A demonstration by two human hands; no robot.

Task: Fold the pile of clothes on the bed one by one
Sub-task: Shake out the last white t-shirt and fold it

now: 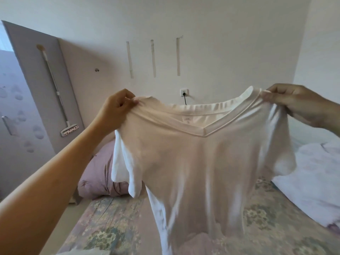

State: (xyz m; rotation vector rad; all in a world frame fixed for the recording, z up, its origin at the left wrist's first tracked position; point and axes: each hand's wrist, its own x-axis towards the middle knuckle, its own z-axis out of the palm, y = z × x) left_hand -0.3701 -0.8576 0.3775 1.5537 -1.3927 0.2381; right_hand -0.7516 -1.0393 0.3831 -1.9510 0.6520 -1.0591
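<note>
A pale bedroom wall (220,24) with three strips of old tape and a plugged-in socket (184,92) backs the scene, and below it lies a bed (114,218) covered in a faded floral sheet, with a mauve pillow (95,173) at its far left corner and a rumpled white duvet (316,177) along its right edge. A mop (55,92) hangs on the grey door panel at the left. In the single head view, a white V-neck T-shirt (193,172) is held up in the air above the middle of the bed, spread wide and hanging with its hem dropping toward the near edge; its lower part is blurred. The left hand (117,107) pinches the shirt's shoulder seam between curled fingers and thumb, and the right hand (292,103) pinches the opposite shoulder the same way, so the neckline is stretched taut between them. The rest of the pile is not visible here. The step in hand appears to be shaking out and squaring one garment before folding. The next move likely calls for lowering it flat onto the floral sheet, keeping both shoulders level so the body lands smooth, then turning the sleeves inward.
</note>
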